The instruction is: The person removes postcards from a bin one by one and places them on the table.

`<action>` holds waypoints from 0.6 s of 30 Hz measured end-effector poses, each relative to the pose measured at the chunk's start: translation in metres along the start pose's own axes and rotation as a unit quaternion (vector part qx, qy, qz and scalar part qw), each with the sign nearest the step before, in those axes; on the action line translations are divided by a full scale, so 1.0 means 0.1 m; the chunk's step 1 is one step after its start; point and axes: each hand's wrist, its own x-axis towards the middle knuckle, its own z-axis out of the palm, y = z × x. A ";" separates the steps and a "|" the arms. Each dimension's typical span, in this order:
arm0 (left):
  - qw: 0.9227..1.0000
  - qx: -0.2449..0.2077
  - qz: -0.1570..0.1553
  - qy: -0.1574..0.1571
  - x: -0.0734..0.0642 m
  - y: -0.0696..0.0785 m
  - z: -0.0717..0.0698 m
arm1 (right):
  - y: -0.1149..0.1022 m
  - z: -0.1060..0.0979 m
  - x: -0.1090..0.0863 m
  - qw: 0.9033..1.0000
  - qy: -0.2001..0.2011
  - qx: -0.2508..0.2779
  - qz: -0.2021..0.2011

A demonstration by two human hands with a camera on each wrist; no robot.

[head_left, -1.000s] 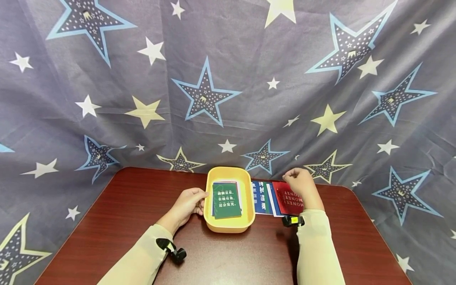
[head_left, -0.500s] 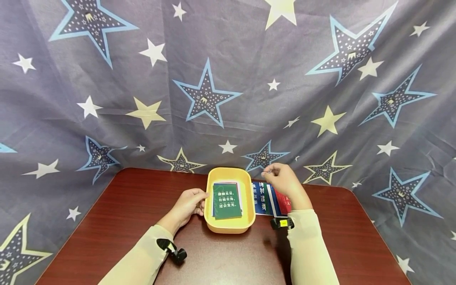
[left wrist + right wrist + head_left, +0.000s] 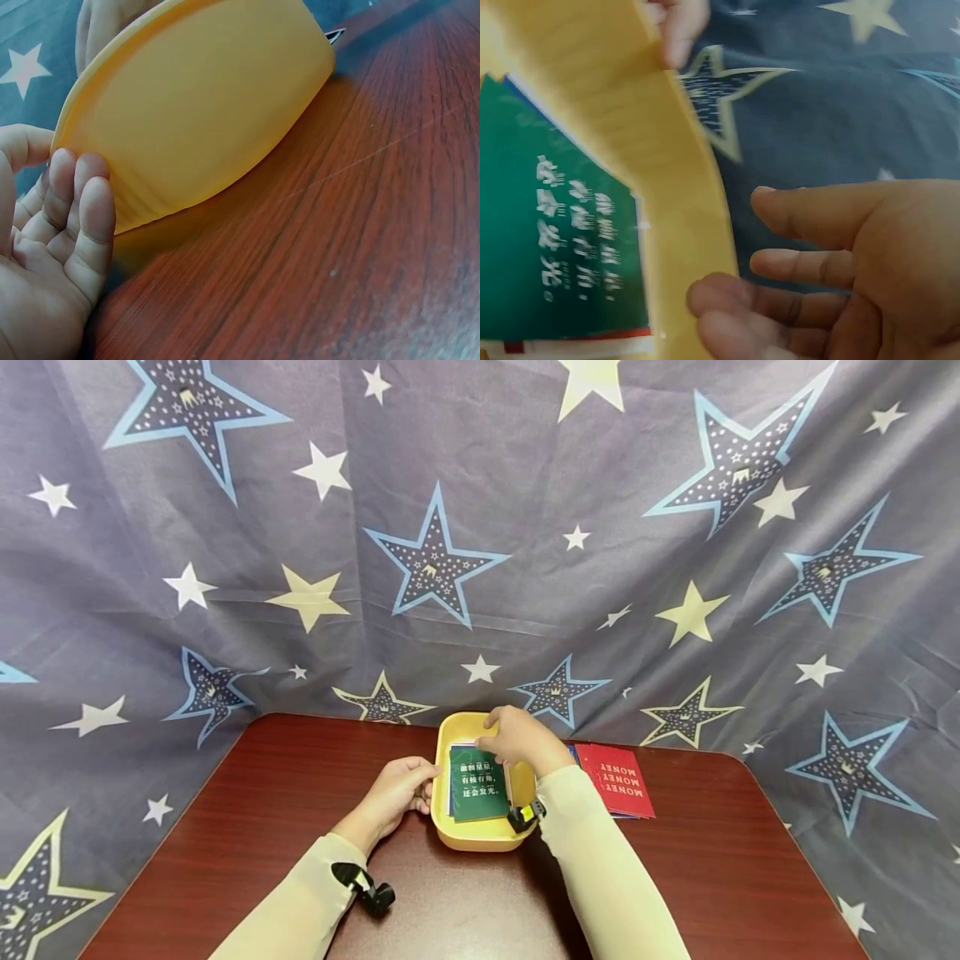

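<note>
A yellow rectangular plastic tub (image 3: 474,842) stands on the table. My left hand (image 3: 396,792) grips its left rim, thumb at the edge and fingers against the outer wall, as the left wrist view shows. In the tub lies a small stack of cards with a green card (image 3: 477,802) on top, bearing white Chinese characters. My right hand (image 3: 519,739) is over the tub's far right part. In the right wrist view its thumb and fingers stand apart beside the rim, with nothing visible between them. Whether it touches the cards is unclear.
To the tub's right lie overlapping cards, a red card (image 3: 621,782) with "MONEY" lettering uppermost; my right forearm hides part of them. The dark red wooden table (image 3: 720,860) ends at a grey star-patterned curtain (image 3: 525,635) behind.
My right hand has moved left, from above the red card to over the tub. The left hand stays on the rim and the tub keeps its place.
</note>
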 end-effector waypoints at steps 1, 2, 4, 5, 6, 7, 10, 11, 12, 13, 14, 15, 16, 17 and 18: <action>1.000 0.000 0.000 -0.001 0.00 0.00 0.00 | -0.02 0.04 0.05 1.000 -0.005 -0.015 0.005; 1.000 0.000 0.001 -0.001 0.00 0.00 0.00 | -0.04 0.07 0.08 0.999 -0.006 -0.032 0.010; 1.000 0.001 0.001 -0.001 0.00 0.01 0.00 | -0.06 0.14 0.16 0.998 -0.006 -0.061 0.022; 1.000 0.000 0.001 -0.001 0.00 0.00 0.00 | -0.07 0.17 0.19 0.997 -0.001 -0.074 0.028; 1.000 0.000 0.001 0.000 0.00 0.00 0.00 | -0.07 0.20 0.22 0.995 0.003 -0.090 0.032; 1.000 0.001 0.001 -0.001 0.00 0.00 0.00 | -0.07 0.23 0.24 0.993 0.010 -0.110 0.034; 1.000 0.001 0.000 -0.003 0.00 0.00 0.00 | -0.09 0.30 0.29 0.984 0.027 -0.170 0.035; 1.000 0.000 0.000 -0.004 0.00 0.00 0.00 | -0.10 0.32 0.29 0.981 0.030 -0.189 0.036; 1.000 0.000 -0.001 -0.003 0.01 -0.01 0.00 | -0.10 0.34 0.30 0.977 0.031 -0.209 0.034; 1.000 0.000 0.000 -0.004 0.01 -0.01 0.00 | -0.10 0.35 0.31 0.973 0.030 -0.228 0.034; 1.000 -0.001 0.000 -0.003 0.01 -0.01 -0.01 | -0.10 0.36 0.32 0.969 0.028 -0.242 0.034; 1.000 -0.001 0.001 -0.003 0.01 -0.01 -0.01 | -0.10 0.38 0.33 0.967 0.025 -0.250 0.035; 1.000 -0.002 0.000 -0.002 0.01 -0.01 -0.01 | -0.10 0.39 0.34 0.966 0.019 -0.255 0.035; 1.000 -0.001 0.001 -0.003 0.01 -0.01 -0.01 | -0.09 0.40 0.34 0.966 0.014 -0.257 0.037; 1.000 -0.001 0.001 -0.003 0.01 -0.01 -0.01 | -0.09 0.41 0.35 0.965 0.010 -0.259 0.038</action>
